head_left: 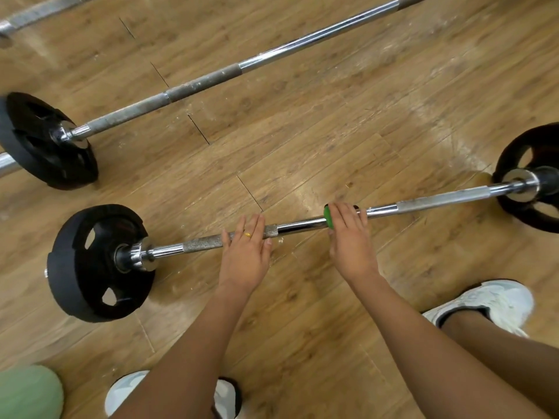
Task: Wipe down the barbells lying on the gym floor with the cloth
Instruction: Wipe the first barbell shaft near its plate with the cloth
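While the floor [302, 131] is shared by three barbells, only the near bar [302, 224] is being handled. The middle bar [205, 82] and the far bar [39, 13] lie well apart from both hands. Grey grime is seen along the middle bar's knurling, so it is judged not yet wiped; the far bar is too blurred to judge. On the near bar bright chrome is shown between the hands, while the knurled stretches toward each end look dull, so this bar is judged partly done at most. The left hand [246, 252] is laid over the left knurling, fingers straight and close together. The right hand [351, 237] is folded over the green cloth [328, 217], which is clasped round the bar's middle.
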Motion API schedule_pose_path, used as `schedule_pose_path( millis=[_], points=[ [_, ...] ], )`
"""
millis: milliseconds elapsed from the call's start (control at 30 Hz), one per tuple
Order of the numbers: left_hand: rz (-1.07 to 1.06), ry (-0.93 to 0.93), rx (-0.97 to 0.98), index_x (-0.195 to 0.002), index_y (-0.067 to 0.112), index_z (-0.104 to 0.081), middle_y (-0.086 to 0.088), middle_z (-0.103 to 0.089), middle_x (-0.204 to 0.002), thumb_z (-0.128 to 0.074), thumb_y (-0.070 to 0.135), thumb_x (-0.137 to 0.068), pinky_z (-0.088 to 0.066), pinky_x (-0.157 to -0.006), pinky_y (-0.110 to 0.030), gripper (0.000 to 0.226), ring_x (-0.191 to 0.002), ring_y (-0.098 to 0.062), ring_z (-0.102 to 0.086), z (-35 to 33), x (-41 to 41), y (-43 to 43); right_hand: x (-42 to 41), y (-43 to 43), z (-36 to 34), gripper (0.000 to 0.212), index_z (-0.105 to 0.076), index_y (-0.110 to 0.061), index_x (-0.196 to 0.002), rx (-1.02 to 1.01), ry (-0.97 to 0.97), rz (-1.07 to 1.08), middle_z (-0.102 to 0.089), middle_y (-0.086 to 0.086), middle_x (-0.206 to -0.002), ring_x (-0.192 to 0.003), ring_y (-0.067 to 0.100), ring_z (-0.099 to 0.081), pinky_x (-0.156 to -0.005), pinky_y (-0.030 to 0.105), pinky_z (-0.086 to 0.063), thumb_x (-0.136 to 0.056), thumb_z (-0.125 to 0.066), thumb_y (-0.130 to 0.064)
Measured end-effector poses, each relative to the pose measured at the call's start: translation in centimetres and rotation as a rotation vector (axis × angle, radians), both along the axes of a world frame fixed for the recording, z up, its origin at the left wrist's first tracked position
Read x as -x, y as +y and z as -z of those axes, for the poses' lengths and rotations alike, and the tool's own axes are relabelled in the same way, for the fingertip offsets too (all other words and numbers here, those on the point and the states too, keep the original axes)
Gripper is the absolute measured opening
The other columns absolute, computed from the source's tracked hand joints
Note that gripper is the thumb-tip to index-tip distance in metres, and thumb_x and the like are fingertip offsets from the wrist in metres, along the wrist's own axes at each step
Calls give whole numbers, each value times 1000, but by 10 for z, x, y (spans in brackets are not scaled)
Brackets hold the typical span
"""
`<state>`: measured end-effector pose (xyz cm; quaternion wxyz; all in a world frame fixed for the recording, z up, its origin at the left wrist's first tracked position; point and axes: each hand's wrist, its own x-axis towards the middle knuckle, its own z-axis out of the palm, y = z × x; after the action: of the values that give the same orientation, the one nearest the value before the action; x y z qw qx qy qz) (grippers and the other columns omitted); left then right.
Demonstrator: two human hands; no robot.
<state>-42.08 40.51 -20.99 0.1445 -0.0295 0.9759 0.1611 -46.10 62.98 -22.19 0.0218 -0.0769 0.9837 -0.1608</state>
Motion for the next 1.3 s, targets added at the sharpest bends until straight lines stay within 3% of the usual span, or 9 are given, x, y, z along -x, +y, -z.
schedule_pose_path(
  millis=[233,400,500,667,867,1100,1233,1300],
  points=[
    [6,25,-15,-161,22,-16,6,-16,-167,-20,46,-107,15,-118,-48,60,-155,-17,7,5,1,-1,4,-1,3,62,-42,-9,-148,0,-6,-147,-45,7,-151,-144,26,-36,-123,42,-8,-90,-64,-3],
    [-14,38,-3,-161,21,-17,5,-18,-166,-18,47,-107,15,-117,-50,60,-155,-18,7,8,3,1,8,10,-1,61,-44,-7,-147,39,7,24,-44,9,-150,-143,27,-34,-122,38,0,-89,-61,0],
    [-17,61,14,-161,21,-18,5,-20,-166,-16,47,-107,13,-118,-52,60,-155,-18,7,10,3,1,3,-11,0,67,-44,-5,-146,50,-2,46,-44,10,-150,-145,29,-32,-124,41,-1,-83,-63,6],
    [-9,82,19,-160,21,-20,5,-23,-165,-14,50,-103,14,-118,-51,64,-152,-13,11,11,9,1,11,3,2,67,-42,-10,-147,24,17,-92,-45,6,-150,-143,25,-36,-124,42,-6,-85,-65,1],
    [-5,92,32,-160,21,-21,4,-26,-164,-14,50,-103,18,-118,-50,64,-155,-19,5,10,22,-3,23,4,2,64,-47,-6,-145,104,28,112,-47,9,-147,-144,26,-34,-125,41,-1,-84,-60,7],
    [6,72,41,-160,23,-18,5,-22,-166,-22,45,-107,18,-117,-48,57,-155,-19,6,7,38,-8,31,-15,1,60,-43,-11,-148,128,10,-114,-46,4,-150,-144,24,-36,-123,40,3,-91,-61,-3],
    [-8,104,44,-161,24,-17,6,-20,-166,-21,44,-108,22,-116,-43,57,-154,-16,8,9,44,-9,37,-6,4,57,-44,-11,-148,153,44,1,-45,4,-150,-146,23,-32,-121,33,12,-93,-58,-4],
    [-21,123,42,-160,23,-19,6,-22,-165,-21,42,-108,21,-117,-43,55,-155,-16,6,11,47,-9,38,-16,5,56,-47,-8,-145,166,43,67,-46,6,-148,-146,25,-31,-122,34,8,-91,-57,0]
  ],
)
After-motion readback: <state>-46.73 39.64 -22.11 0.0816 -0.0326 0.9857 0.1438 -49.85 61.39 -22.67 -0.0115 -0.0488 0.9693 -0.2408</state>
